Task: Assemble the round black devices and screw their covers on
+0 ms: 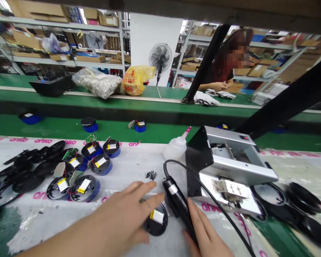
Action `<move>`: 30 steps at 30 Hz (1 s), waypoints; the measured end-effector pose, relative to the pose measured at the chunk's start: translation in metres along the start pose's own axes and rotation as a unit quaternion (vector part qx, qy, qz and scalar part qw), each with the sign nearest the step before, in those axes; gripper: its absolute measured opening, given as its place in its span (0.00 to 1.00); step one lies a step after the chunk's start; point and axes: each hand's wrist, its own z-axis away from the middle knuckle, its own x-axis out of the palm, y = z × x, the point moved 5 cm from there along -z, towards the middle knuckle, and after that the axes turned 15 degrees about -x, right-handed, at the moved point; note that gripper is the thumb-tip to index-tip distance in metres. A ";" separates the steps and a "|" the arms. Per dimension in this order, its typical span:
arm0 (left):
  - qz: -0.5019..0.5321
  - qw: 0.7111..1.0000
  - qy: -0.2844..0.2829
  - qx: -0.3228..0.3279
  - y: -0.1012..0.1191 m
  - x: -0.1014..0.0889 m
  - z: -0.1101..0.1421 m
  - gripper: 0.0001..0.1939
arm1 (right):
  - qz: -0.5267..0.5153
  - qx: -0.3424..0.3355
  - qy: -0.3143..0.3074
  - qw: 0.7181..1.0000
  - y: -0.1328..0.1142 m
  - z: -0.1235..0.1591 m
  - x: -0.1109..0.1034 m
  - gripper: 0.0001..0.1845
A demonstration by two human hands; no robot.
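My right hand (203, 228) is wrapped round a black electric screwdriver (178, 198), whose cord loops up from its top end and off to the right. My left hand (120, 210) reaches in with fingers spread, partly over a round black housing (157, 228); whether the fingertips touch it I cannot tell. Inside that housing lies a white battery (157, 217) with a yellow edge. A small heap of black screws (151, 175) lies just beyond my left fingertips. Several blue-sided round units (96, 189) with batteries and loose circuit boards stand to the left.
A grey screw feeder machine (235, 157) stands on the right beside a white squeeze bottle (175, 148). Black rings (270, 194) lie at the right, and black parts (37, 164) are piled at the left. Beyond the green belt (112, 125), a person (222, 67) sits under a slanting black post.
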 end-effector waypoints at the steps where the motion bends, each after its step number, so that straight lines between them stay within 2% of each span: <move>1: 0.033 0.999 0.028 -0.009 -0.008 -0.014 -0.002 0.24 | 0.014 0.001 -0.002 1.000 -0.001 -0.003 -0.003 0.30; 2: 0.058 0.997 0.050 -0.027 -0.016 -0.026 -0.006 0.16 | 0.030 -0.004 -0.002 1.000 -0.004 -0.008 -0.007 0.29; 4: 0.065 0.990 0.095 -0.079 -0.032 -0.037 -0.020 0.11 | 0.063 -0.030 0.015 0.997 -0.014 -0.021 -0.021 0.27; 6: 0.069 0.985 0.113 -0.111 -0.041 -0.030 -0.037 0.08 | 0.075 -0.068 0.054 0.993 -0.034 -0.037 -0.036 0.25; 8: 0.094 0.981 0.118 -0.122 -0.044 -0.013 -0.051 0.07 | 0.044 -0.107 0.094 0.989 -0.060 -0.056 -0.045 0.24; 10: 0.130 0.976 0.119 -0.125 -0.044 0.002 -0.058 0.08 | -0.005 -0.125 0.117 0.985 -0.085 -0.074 -0.044 0.21; 12: 0.172 0.970 0.118 -0.125 -0.045 0.007 -0.059 0.09 | -0.043 -0.097 0.136 0.985 -0.099 -0.090 -0.037 0.19; 14: 0.223 0.961 0.114 -0.122 -0.049 0.004 -0.056 0.06 | -0.073 -0.071 0.157 0.982 -0.104 -0.100 -0.031 0.15; 16: 0.289 0.944 0.099 -0.123 -0.056 -0.001 -0.053 0.04 | -0.099 -0.073 0.176 0.977 -0.103 -0.103 -0.031 0.12; 19: 0.415 0.897 0.062 -0.136 -0.068 0.001 -0.048 0.04 | -0.166 -0.051 0.216 0.961 -0.089 -0.096 -0.043 0.09; 22: 0.528 0.833 0.036 -0.161 -0.077 0.012 -0.038 0.08 | -0.243 0.028 0.234 0.941 -0.069 -0.085 -0.053 0.06; 24: 0.583 0.793 0.016 -0.178 -0.080 0.022 -0.031 0.09 | -0.257 0.059 0.209 0.942 -0.061 -0.081 -0.055 0.07; 27: 0.643 0.743 -0.017 -0.185 -0.078 0.033 -0.023 0.10 | -0.249 0.068 0.155 0.953 -0.052 -0.080 -0.056 0.15; 30: 0.697 0.695 -0.053 -0.171 -0.075 0.037 -0.021 0.11 | -0.289 0.067 0.081 0.952 -0.047 -0.084 -0.056 0.15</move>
